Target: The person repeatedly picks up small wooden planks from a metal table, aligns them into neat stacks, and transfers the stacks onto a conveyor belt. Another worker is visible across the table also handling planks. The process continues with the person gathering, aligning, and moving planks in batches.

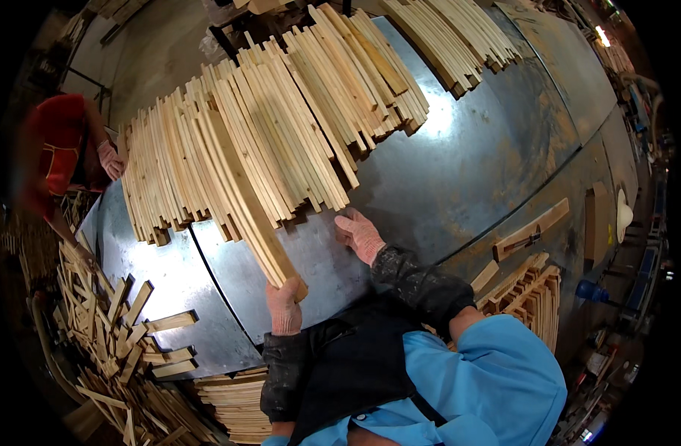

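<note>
Metal table (474,156), left hand (283,306) clasping plank (253,215), right hand (361,236) half-curled

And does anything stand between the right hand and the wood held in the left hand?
Nothing visible does: metal tabletop shows between the right hand and the near part of the held wood.

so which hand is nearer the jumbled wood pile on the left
Left. The left hand, gripping a board by its near end, is to the right of the jumbled wood pile; the right hand is farther right, near the ends of the laid-out strips.
</note>
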Demonstrator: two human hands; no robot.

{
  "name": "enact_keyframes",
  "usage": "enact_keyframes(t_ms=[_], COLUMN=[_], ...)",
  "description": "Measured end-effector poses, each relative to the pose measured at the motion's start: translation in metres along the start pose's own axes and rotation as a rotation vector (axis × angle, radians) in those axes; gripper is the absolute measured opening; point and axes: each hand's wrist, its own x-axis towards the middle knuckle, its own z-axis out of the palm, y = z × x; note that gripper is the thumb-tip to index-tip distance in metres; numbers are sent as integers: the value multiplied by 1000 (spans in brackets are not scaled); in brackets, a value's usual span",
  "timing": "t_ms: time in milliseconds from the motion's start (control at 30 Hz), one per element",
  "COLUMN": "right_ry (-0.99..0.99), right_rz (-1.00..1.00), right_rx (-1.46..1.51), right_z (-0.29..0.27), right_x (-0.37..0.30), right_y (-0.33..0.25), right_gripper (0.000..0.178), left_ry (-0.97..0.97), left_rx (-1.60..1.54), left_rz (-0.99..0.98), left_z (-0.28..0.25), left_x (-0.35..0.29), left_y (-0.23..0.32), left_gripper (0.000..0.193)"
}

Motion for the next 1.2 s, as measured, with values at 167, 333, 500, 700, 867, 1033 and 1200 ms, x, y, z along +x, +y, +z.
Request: enact_keyframes(t_ms=[167,333,500,700,867,1033,1200], right_ry=[170,262,169,112,59,25,107], right_rz=[-38,-65,-95,2,-32,-114,6], right_rx=[271,445,522,483,158,-253,-131], right_z=[40,50,50,55,50,44,46], right_x=[40,55,55,50,41,32,53], right_y=[16,22,26,42,35,19,23], right_gripper=[33,22,20,20,33,59,67], left_ry=[165,370,476,551,476,415,445], left_rx=[36,19,-64,16,198,384,522], left_rz=[143,205,243,31,-53,-44,35], left_z=[-36,-78,-112,-144,-150,-151,-156], left_x=[-29,-48,-56,-28,-13,-11,-11], left_y=[0,-18,-61,-117,-124,-116,-123], left_gripper=[50,54,56,60,61,60,68])
